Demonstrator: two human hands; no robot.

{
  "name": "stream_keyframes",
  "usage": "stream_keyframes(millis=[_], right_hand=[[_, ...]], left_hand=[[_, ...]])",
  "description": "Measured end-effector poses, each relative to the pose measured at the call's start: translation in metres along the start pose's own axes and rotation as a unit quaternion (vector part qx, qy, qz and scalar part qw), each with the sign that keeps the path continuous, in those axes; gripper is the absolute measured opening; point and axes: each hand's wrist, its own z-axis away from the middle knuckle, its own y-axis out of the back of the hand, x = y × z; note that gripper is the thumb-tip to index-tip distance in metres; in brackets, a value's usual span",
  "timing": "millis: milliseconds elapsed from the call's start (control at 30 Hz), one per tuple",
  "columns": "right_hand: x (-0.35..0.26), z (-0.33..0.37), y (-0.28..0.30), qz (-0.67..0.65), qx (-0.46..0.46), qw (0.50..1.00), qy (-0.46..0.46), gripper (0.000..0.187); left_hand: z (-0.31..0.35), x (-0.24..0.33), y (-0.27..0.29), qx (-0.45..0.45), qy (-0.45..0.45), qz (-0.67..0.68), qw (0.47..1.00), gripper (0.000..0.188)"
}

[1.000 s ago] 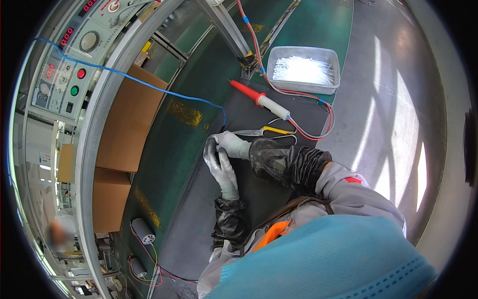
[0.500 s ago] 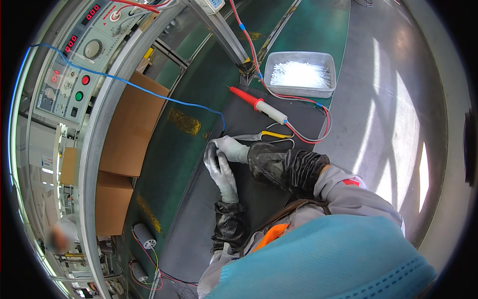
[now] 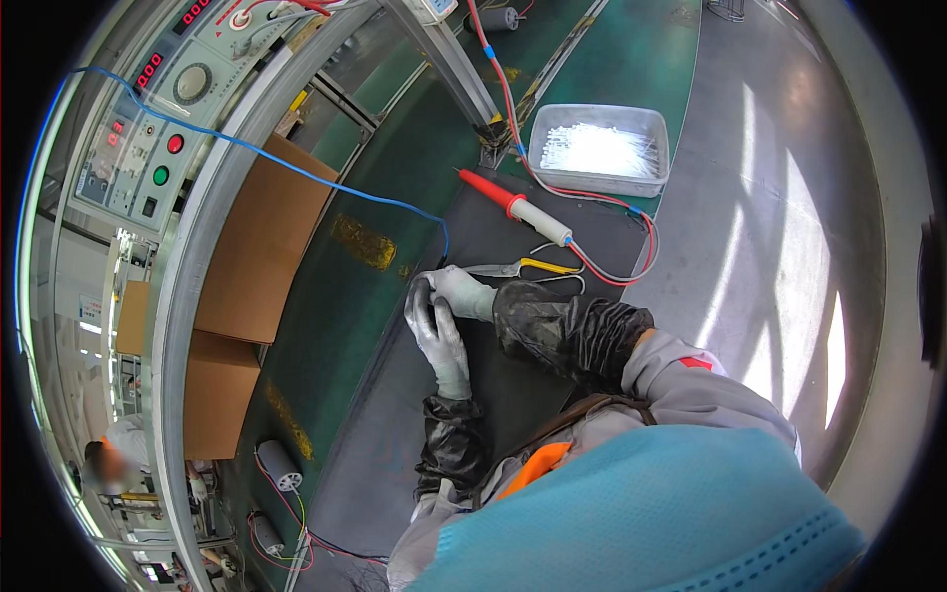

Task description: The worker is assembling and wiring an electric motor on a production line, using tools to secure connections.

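Note:
Both my hands wear white gloves with dark, worn fingers. Above the dark mat (image 3: 523, 355), my left hand (image 3: 440, 340) and my right hand (image 3: 464, 293) meet at the fingertips. Their fingers are bent and pressed together; whatever lies between them is hidden. A blue wire (image 3: 380, 198) runs down from the left and ends beside my fingers. Just beyond my right hand lies a pair of scissors (image 3: 547, 265) with a yellow handle. Farther off, a red and white test probe (image 3: 511, 205) rests on the mat with its cable looping right.
A grey tray (image 3: 604, 185) of white strips stands at the far right. On the left is a tester panel (image 3: 148, 128) with dials and buttons, above cardboard boxes (image 3: 261, 237). Grey motors (image 3: 279, 466) with wires lie lower left. A metal post (image 3: 444, 69) rises at the back.
My hands stay almost in place, fingertips together. A grey motor has come into view at the top, beyond the post. The lower left motors and a person at the far left have shifted slightly.

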Motion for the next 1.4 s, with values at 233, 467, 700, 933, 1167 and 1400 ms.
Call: stream_keyframes(millis=[233,467,700,933,1167,1400], right_hand=[[0.002,-0.002,-0.002,0.014,0.002,1.000,-0.017,0.032],[0.002,0.002,0.003,-0.004,-0.007,1.000,-0.001,0.033],[-0.004,0.001,0.000,0.000,-0.009,1.000,-0.005,0.031],[0.001,-0.001,0.001,0.007,-0.015,1.000,-0.005,0.030],[0.002,-0.001,0.001,0.010,-0.019,1.000,0.004,0.031],[0.007,-0.002,-0.002,0.002,-0.026,1.000,-0.012,0.032]], left_hand=[[-0.001,-0.002,-0.001,0.003,0.003,0.002,1.000,0.041],[0.000,0.002,-0.001,0.001,0.007,0.005,1.000,0.041],[0.002,-0.004,0.001,0.010,0.010,-0.009,1.000,0.040],[0.000,-0.004,-0.002,0.008,0.000,-0.007,1.000,0.039],[0.000,-0.005,-0.003,0.013,0.007,0.003,1.000,0.039],[0.000,-0.003,-0.002,0.009,0.006,-0.006,1.000,0.039]])
